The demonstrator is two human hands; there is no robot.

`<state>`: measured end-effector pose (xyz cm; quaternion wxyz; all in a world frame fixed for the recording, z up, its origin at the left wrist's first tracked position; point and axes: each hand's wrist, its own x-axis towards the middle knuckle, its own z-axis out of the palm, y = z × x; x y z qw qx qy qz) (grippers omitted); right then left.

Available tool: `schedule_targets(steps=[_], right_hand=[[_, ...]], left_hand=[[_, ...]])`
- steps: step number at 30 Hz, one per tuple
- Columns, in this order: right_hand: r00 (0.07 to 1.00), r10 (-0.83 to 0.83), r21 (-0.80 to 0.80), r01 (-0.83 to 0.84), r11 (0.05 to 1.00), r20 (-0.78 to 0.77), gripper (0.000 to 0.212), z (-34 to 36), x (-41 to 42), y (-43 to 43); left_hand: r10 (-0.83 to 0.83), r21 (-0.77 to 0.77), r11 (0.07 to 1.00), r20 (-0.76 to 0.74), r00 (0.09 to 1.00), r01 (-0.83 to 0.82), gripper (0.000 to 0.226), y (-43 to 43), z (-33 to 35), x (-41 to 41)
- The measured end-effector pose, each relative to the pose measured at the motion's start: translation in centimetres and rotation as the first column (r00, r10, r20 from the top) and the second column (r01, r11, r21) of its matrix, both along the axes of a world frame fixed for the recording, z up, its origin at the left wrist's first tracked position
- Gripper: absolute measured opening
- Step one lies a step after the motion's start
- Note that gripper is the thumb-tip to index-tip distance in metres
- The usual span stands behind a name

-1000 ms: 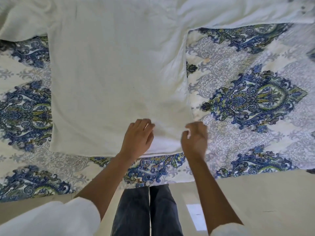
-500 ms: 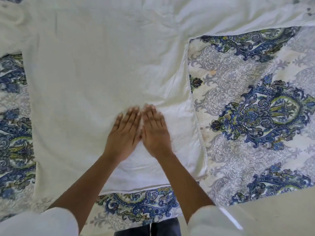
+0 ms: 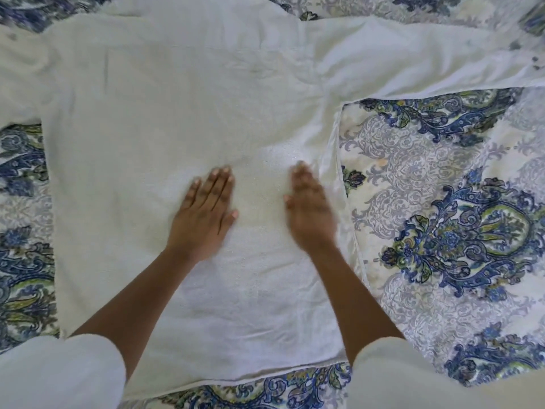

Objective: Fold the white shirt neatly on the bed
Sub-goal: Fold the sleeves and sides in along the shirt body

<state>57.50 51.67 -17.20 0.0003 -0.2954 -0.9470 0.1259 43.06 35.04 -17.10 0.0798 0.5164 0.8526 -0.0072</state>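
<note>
White shirt (image 3: 177,113) lies spread across the bed (image 3: 442,202), hem by the near edge. Left hand (image 3: 203,214) and right hand (image 3: 309,214) rest flat on it, fingers straight, gripping nothing. Step looks like smoothing: sweep palms outward evenly, no bunching.

Looking like a home bedroom, a bed (image 3: 23,261) filling the whole view, a blue-and-green paisley bedspread (image 3: 448,231) covering it, a white shirt (image 3: 177,113) lying spread across its middle
</note>
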Motion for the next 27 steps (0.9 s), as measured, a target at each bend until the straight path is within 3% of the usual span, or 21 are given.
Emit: schedule_targets(steps=[4,5,7,9,10,14,17,20,22,27], right_hand=[[0.955,-0.287,-0.093,0.280,0.956,-0.077,0.060,1.0,0.4,2.2],[0.951,-0.283,-0.092,0.273,0.958,-0.122,0.059,1.5,-1.2,1.0],[0.971,-0.127,-0.132,0.101,0.986,-0.201,0.055,1.5,-5.3,-1.4],[0.984,0.109,-0.162,-0.132,0.978,-0.145,0.058,1.5,-8.0,-1.8],[0.980,0.156,-0.138,-0.172,0.975,-0.123,0.059,1.1,-8.4,-0.4],[0.998,-0.064,-0.026,0.063,0.998,-0.019,0.054,-0.6,-4.8,7.7],[0.977,-0.199,-0.083,0.192,0.978,-0.078,0.053,0.7,-5.6,7.4],[0.987,-0.018,-0.136,-0.004,0.991,-0.161,0.053,0.9,-10.4,3.9],[0.987,0.081,-0.112,-0.097,0.989,-0.136,0.054,0.6,-11.6,4.0],[0.993,-0.114,-0.007,0.114,0.993,-0.044,0.055,-0.1,-8.3,10.2]], left_hand=[[0.079,0.058,0.995,0.003,0.997,-0.079,0.067,0.6,0.8,-0.7],[0.077,0.076,0.994,-0.002,0.997,-0.077,0.066,1.7,1.0,-1.0],[0.035,0.080,0.996,-0.034,0.999,-0.032,0.063,4.0,1.0,-1.8],[0.061,0.062,0.996,-0.048,0.997,-0.058,0.062,5.4,0.9,-3.5],[0.091,0.052,0.995,-0.053,0.994,-0.088,0.062,5.5,0.6,-4.6],[0.187,0.035,0.982,-0.041,0.981,-0.186,0.067,3.6,0.1,-7.5],[0.206,0.053,0.977,0.001,0.978,-0.206,0.070,4.8,1.0,-7.1],[0.045,0.064,0.997,-0.003,0.999,-0.044,0.065,7.9,1.1,-6.0],[0.059,0.054,0.997,0.002,0.998,-0.059,0.066,8.7,0.6,-6.4],[0.317,0.054,0.947,-0.005,0.948,-0.316,0.072,5.7,-0.1,-8.6]])
